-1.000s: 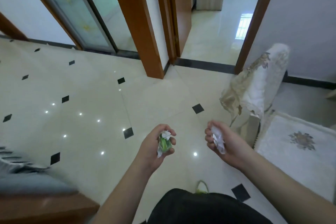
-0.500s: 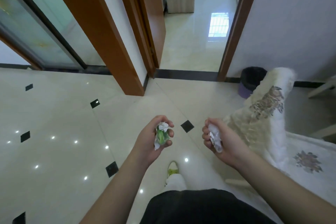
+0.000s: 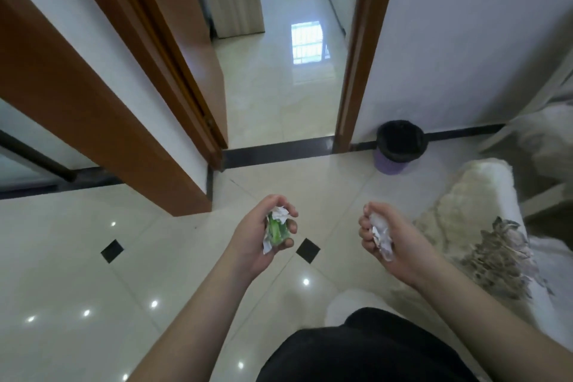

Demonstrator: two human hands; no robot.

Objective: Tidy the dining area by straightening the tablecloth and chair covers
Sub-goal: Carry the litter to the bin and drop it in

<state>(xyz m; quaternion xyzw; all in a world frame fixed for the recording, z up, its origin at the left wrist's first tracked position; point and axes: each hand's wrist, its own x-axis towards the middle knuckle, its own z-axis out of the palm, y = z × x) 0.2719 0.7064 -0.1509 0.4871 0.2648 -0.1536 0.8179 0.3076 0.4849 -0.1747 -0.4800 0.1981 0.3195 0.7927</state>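
beside the chair cover [image 3: 483,226], left hand [image 3: 260,232] and right hand [image 3: 390,236] each clutch what looks like crumpled paper.

Bright daylight, glare spots on glossy floor [image 3: 93,288], wide-angle edge distortion.

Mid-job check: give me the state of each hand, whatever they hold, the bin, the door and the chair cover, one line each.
Left hand: grip shut on crumpled green-and-white wrapper.
Right hand: grip shut on crumpled white tissue.
Purple waste bin with black liner: upright on the floor, open-topped, contents not visible.
Brown wooden door: open.
Cream embroidered chair cover: rumpled, not straightened.
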